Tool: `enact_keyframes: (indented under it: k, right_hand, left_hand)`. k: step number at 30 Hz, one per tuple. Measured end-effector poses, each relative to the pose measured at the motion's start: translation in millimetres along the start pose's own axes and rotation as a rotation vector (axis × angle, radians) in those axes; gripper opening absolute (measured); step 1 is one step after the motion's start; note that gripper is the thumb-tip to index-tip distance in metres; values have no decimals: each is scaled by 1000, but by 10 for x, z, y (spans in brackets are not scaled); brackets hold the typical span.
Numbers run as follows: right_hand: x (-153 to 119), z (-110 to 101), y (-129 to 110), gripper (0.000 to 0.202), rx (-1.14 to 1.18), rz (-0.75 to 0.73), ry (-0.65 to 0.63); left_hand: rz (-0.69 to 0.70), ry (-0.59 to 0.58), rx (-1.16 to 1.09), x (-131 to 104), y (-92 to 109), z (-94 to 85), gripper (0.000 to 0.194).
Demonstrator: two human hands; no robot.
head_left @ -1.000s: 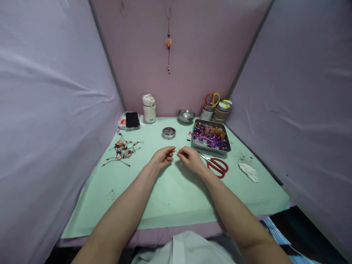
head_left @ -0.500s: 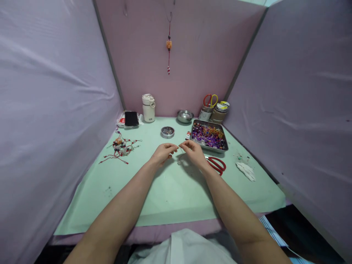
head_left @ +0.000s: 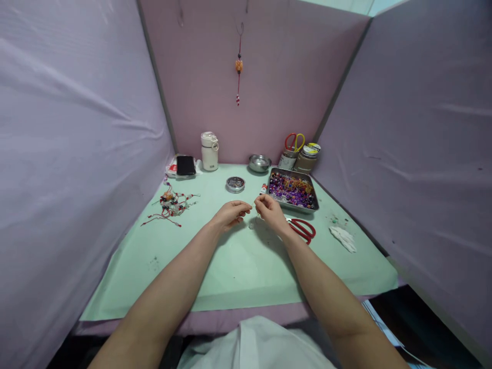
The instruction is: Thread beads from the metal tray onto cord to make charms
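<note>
My left hand (head_left: 232, 213) and my right hand (head_left: 270, 211) meet above the middle of the table, fingertips pinched and slightly apart. A thin pale cord (head_left: 253, 206) runs between them, and part of it hangs below my right hand. Beneath, a small clear piece (head_left: 251, 225) shows on or just above the cloth; I cannot tell which. Red-handled scissors (head_left: 303, 229) lie beside my right wrist, their blades partly hidden by it. Just beyond my right hand sits a metal tray (head_left: 294, 207) of purple, orange and clear beads.
At left lies a pile of beaded red cords (head_left: 172, 206). Behind stand a phone (head_left: 186, 165), a white bottle (head_left: 209, 154), a round bead case (head_left: 235, 184), a steel bowl (head_left: 260, 163) and jars (head_left: 307, 159). A white glove (head_left: 343, 239) is at right. A beaded pendant (head_left: 239, 66) hangs behind.
The fingertips have drawn slightly apart, my right hand shifting a little to the right with the cord still between them. The whole view has shifted slightly.
</note>
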State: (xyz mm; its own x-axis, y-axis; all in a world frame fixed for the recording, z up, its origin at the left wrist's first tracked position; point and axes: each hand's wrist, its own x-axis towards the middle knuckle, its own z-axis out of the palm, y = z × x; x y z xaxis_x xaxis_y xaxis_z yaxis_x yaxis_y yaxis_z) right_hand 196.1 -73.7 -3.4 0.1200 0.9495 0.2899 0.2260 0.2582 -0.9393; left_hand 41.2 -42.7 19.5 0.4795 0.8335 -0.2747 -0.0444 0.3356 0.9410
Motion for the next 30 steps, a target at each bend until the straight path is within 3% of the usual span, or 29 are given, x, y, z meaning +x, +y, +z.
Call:
enact_keyframes:
  k: [6, 9, 12, 15, 20, 25, 30]
  right_hand:
    - [-37, -30, -89, 15, -289, -333, 125]
    - [-66, -31, -127, 14, -409, -371, 70]
    - [-87, -23, -134, 14, -501, -359, -18]
    - [-90, -23, -118, 14, -541, -355, -56]
    - [-66, -50, -95, 15, -522, -384, -2]
    - [-24, -77, -63, 16, -411, -359, 13]
    - [10, -81, -13, 19, -240, -181, -16]
  left_hand:
    - [-192, -38, -310, 95, -8, -75, 10]
    - [-306, -53, -458, 115, 21, -122, 8]
    - [-319, -54, -522, 136, 35, -156, 9]
    - [-234, -13, -464, 164, 6, -155, 10]
    - [96, 103, -80, 154, -78, -102, 18]
    - [251, 50, 203, 89, -79, -58, 26]
    - [333, 16, 359, 57, -52, -35, 26]
